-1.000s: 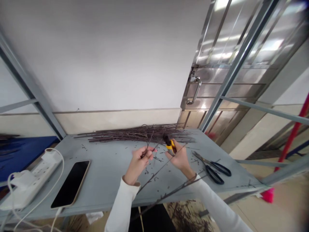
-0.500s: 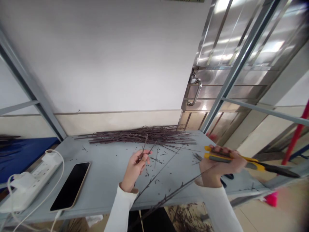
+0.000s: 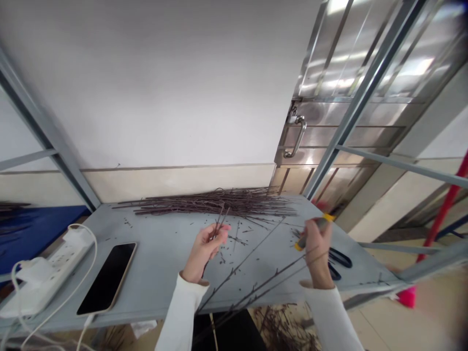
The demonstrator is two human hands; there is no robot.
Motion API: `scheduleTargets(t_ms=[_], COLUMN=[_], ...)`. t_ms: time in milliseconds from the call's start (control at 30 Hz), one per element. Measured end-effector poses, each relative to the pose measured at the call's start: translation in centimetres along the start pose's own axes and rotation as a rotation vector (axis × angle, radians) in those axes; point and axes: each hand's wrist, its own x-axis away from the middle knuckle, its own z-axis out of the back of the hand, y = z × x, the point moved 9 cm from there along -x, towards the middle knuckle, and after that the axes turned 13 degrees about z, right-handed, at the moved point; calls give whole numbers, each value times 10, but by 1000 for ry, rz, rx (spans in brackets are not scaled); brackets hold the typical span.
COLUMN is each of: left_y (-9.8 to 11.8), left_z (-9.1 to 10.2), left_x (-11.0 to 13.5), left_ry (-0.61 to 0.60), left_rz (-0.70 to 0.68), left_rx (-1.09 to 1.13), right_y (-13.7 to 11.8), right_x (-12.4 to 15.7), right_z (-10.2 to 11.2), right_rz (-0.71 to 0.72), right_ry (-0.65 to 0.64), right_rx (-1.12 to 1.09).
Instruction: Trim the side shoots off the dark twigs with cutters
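Observation:
My left hand [image 3: 204, 248] is closed in a pinch around thin brown twigs [image 3: 221, 217], whose short ends stick up past the fingertips. My right hand [image 3: 317, 248] grips the yellow-and-grey handled pruning shears [image 3: 322, 223]; motion smears them and the fingers hide much of them. Long budded branches [image 3: 265, 282] slant from the lower middle up towards my right wrist, and I cannot tell whether that hand touches them. Behind both hands a bundle of dark branches [image 3: 204, 201] lies along the back of the grey table [image 3: 164, 273].
Dark looped handles [image 3: 340, 258], apparently of scissors, lie by my right wrist. A phone [image 3: 107, 278] on a cable and a white power strip [image 3: 47, 278] are at left. Small clippings [image 3: 237, 239] dot the tabletop. Metal posts [image 3: 343, 126] frame it; more twigs [image 3: 288, 326] lie below.
My right hand has drawn left and turned, so the shears now point away instead of out to the right. My left hand has barely moved and still pinches the twigs.

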Motion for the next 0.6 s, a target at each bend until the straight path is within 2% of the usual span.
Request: scheduleTargets(t_ms=[133,233,333,467,600], left_y=[-2,-3,-3,-4,-6], left_z=[1,0,-2,-3,-4], left_x=[-4,-5,-4,-3,-2], left_ry=[16,1,-39,-54,-57], left_rz=[6,18,23,50,70], left_rx=[-30,-20,12,56,61], right_y=[31,40,43,49,54], right_x=[21,52,78,89,88], right_z=[-25,-47,-65,-75,-77], right_rz=[-40,12,89,161,222], right_ry=[-363,-596,-769,-881,-883], right_rx=[446,668,827,959,970])
